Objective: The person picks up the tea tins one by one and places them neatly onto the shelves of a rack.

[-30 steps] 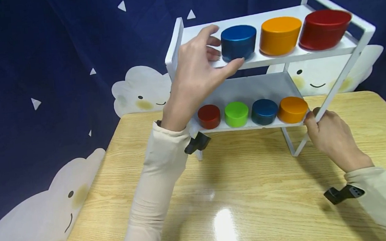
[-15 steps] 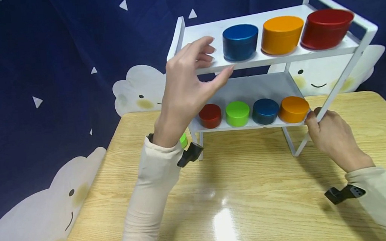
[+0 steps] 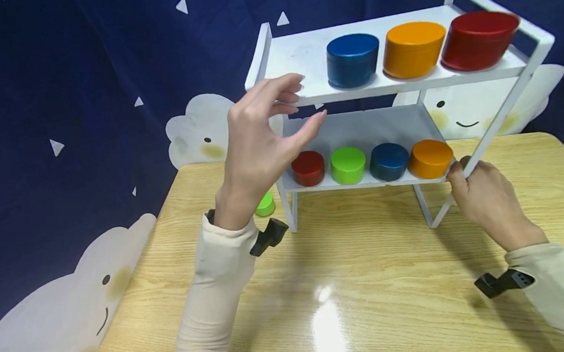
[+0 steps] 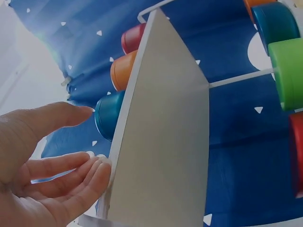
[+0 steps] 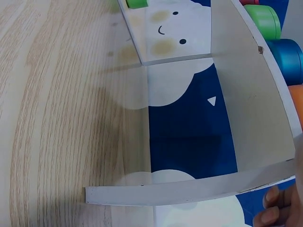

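A white two-tier rack stands on the wooden table. My left hand is at the front left of its upper shelf, thumb and fingers apart with nothing between them. Just right of that hand is a blue tin, followed by an orange tin and a red tin on the same shelf. In the left wrist view the fingertips are right at the shelf edge. My right hand grips the rack's right side at the lower shelf, its fingers partly hidden behind the leg.
Along the lower shelf's front sit a small red tin, a green tin, a blue tin and an orange tin. Another green tin is on the table, partly behind my left wrist. A dark blue curtain hangs behind.
My left hand has drawn away from the blue tin on the upper shelf, moving left and down. The green tin on the table has come into view. My right hand stays put.
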`<state>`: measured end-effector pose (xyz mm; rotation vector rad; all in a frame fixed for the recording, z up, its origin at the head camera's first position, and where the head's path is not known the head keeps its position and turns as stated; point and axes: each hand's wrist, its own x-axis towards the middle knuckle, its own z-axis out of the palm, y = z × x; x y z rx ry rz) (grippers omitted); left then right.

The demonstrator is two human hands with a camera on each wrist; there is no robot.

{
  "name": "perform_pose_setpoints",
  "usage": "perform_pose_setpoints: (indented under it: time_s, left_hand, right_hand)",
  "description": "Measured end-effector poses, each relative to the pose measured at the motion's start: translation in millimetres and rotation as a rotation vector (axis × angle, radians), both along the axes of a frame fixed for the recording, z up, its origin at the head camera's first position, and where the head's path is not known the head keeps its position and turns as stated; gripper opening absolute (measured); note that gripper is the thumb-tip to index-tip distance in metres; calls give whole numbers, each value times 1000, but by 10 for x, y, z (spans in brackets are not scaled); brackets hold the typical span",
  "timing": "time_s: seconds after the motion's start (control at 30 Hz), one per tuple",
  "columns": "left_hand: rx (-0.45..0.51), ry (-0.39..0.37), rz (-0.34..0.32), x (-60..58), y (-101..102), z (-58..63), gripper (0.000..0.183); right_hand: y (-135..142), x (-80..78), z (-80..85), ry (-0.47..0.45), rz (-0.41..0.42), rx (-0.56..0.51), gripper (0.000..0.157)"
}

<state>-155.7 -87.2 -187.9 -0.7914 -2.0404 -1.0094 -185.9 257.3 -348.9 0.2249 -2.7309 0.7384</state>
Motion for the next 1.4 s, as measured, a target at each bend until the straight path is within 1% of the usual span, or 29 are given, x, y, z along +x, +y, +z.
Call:
perform_pose_setpoints:
  time_s: [0.23,0.33,0.43,0.53,0.6,0.73,0.83,0.97,1.03,1.13,1.3,1.4]
  left_hand:
    - [6,74,10,34,-88,-137,40]
    - [40,98,13,38,-139,-206,35]
    - [81,115,32,29,-207,-293,30]
    - [122,115,56,18,-285,-402,26]
    - [151,98,76,15,-336,-490,23]
    - [219,19,122,-5,-427,-708,21]
    - [226,-55,171,-41,-493,-893,24]
    - [159,-153,214,-77,-580,-1130,30]
    - [121,-195,220,-88,-613,-1237,30]
    - [75,-253,249,-115,-656,-1380,30]
    - [62,-388,317,-185,-713,-1594,32]
    - [46,-444,351,-218,-736,-1712,35]
  right_hand:
    - [3,-16,5,-3,-1,7,50]
    - [4,-13,9,-9,-4,5,50]
    - [6,-11,14,-9,-9,7,50]
    - [9,-13,22,-12,-14,10,49]
    - [12,-15,25,-15,-16,11,49]
    - [25,-18,21,-23,-11,11,49]
    - [32,-19,17,-23,-6,11,50]
    - [30,-16,15,-14,-6,9,50]
    - [28,-16,16,-10,-7,8,49]
    - [27,-18,16,-10,-9,5,49]
    - [26,-16,7,-13,-9,5,48]
    - [18,-15,0,-10,-8,5,48]
